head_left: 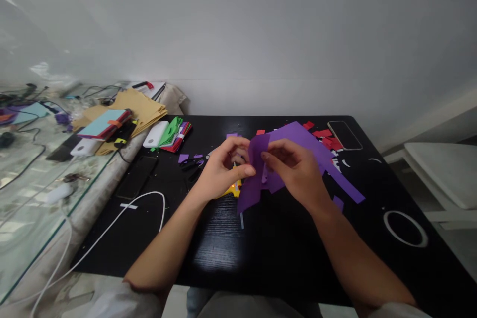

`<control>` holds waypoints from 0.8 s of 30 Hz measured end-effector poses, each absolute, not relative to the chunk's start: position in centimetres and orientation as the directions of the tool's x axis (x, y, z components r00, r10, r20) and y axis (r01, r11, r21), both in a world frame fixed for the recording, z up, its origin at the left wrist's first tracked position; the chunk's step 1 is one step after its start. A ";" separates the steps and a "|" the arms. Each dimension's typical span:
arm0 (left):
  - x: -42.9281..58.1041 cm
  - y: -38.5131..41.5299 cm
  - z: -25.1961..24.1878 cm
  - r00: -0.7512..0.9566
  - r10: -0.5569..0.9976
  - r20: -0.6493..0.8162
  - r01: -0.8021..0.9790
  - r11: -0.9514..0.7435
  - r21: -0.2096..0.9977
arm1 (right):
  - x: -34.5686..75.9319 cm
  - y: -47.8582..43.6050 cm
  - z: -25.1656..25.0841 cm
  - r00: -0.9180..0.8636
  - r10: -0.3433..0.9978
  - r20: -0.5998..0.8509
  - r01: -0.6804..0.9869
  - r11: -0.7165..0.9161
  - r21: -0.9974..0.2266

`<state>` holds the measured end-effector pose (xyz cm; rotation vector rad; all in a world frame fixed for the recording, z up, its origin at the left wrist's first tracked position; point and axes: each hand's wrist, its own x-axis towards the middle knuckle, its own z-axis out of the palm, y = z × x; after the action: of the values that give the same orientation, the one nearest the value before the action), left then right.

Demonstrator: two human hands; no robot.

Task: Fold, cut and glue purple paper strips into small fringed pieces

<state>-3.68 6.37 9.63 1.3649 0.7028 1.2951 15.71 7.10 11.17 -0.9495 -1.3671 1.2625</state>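
A folded piece of purple paper [250, 193] is held up between my two hands, above the black table. My left hand [226, 169] pinches its left side between thumb and fingers. My right hand [292, 166] has its fingertips closed on the paper's right side. Behind the left hand lies a yellow hot glue gun [234, 190], partly covered, with a pale glue stick [242, 220] showing below the paper. Larger purple sheets [298, 136] and a purple strip [346, 185] lie behind and beside my right hand.
Red paper scraps [328, 138] and a phone [345, 135] lie at the back right, a white ring [405, 228] at the right. On the left are scissors [193, 165], green folded pieces [172, 131], a dark phone [137, 177], a white cable [112, 223] and a cluttered glass table [33, 169].
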 end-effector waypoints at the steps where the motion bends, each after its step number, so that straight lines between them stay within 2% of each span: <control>1: -3.7 6.4 9.8 0.223 0.925 0.309 -0.240 -0.255 0.937 | 15.6 6.9 11.2 -0.200 0.968 0.155 -0.077 0.142 -0.987; 8: -3.8 5.8 10.3 0.272 0.938 0.215 -0.218 -0.158 0.963 | 15.6 6.4 11.2 -0.248 0.958 0.143 0.053 0.161 -0.986; 12: -3.7 5.7 9.6 0.294 0.953 0.079 -0.299 0.013 0.954 | 15.6 6.5 11.3 -0.198 0.964 0.177 0.120 0.203 -0.972; 14: -3.4 5.7 9.1 0.296 0.955 0.030 -0.351 0.080 0.933 | 15.6 6.6 11.2 -0.182 0.968 0.173 0.105 0.194 -0.975; 19: -2.7 5.6 9.0 0.262 0.964 -0.053 -0.398 0.158 0.904 | 15.6 7.1 10.7 -0.257 0.954 0.153 -0.069 0.140 -0.988; 24: -2.7 5.3 10.3 0.252 0.964 -0.083 -0.319 0.164 0.934 | 15.9 7.1 11.1 -0.328 0.935 0.134 -0.032 0.131 -0.991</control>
<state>-2.67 5.29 10.29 0.9715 0.8478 1.0907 15.90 7.11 11.08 -0.9225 -1.5039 1.3490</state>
